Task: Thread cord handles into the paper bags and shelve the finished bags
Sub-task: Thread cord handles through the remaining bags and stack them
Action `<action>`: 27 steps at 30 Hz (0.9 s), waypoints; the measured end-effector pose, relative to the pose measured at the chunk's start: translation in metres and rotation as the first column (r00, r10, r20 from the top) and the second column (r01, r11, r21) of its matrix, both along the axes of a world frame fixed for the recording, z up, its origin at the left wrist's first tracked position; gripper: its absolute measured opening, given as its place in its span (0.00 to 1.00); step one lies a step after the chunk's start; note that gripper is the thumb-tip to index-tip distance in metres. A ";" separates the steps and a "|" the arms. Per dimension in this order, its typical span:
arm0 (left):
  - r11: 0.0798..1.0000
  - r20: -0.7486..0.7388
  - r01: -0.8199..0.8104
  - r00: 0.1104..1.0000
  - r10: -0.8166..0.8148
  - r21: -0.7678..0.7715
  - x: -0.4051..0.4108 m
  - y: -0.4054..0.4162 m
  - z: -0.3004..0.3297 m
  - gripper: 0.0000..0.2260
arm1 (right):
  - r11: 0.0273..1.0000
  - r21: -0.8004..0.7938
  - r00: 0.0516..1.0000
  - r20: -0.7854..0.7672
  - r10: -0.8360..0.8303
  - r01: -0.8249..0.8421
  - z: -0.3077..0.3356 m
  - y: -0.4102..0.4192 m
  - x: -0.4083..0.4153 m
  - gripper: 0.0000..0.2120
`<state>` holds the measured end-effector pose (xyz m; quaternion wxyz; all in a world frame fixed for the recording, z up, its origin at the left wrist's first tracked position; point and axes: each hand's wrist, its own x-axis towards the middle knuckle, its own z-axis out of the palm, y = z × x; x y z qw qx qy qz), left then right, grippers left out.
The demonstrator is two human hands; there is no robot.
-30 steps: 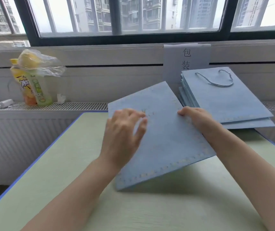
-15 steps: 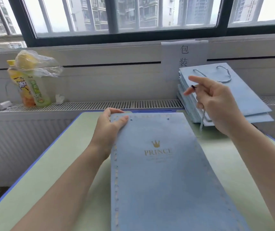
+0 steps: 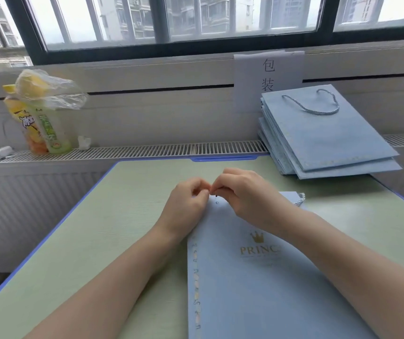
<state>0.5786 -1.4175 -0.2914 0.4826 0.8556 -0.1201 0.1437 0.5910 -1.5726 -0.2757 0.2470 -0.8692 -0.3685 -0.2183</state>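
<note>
Flat lies the pale-blue paper bag (image 3: 257,285) — gold crown print — both hands pinching its top edge, right hand (image 3: 242,194) holding the cord (image 3: 301,199).

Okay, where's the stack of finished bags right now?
In the head view, the stack of finished bags sits at the far right, on the radiator ledge at the desk's back corner, below the paper sign.

**Along the radiator ledge**

Two drink bottles (image 3: 41,126) stand on the radiator ledge (image 3: 147,150) at its left end — a clear plastic bag (image 3: 49,90) draped over their tops. A white charger (image 3: 1,152) lies left of them. A paper sign (image 3: 268,77) hangs above the ledge's right part.
</note>
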 end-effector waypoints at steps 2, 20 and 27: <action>0.999 -0.013 -0.033 0.999 0.033 0.028 0.001 -0.001 -0.003 0.08 | 1.000 -0.013 1.000 -0.018 -0.005 0.004 0.001 0.000 -0.001 0.06; 0.992 -0.140 0.014 0.990 -0.032 -0.127 -0.003 0.005 0.009 0.10 | 0.997 0.005 0.987 -0.142 0.071 -0.071 0.008 0.008 -0.012 0.03; 0.979 -0.103 -0.006 0.995 -0.016 -0.205 -0.007 0.008 0.020 0.12 | 0.993 0.116 0.966 -0.257 0.014 0.017 0.004 0.009 -0.008 0.11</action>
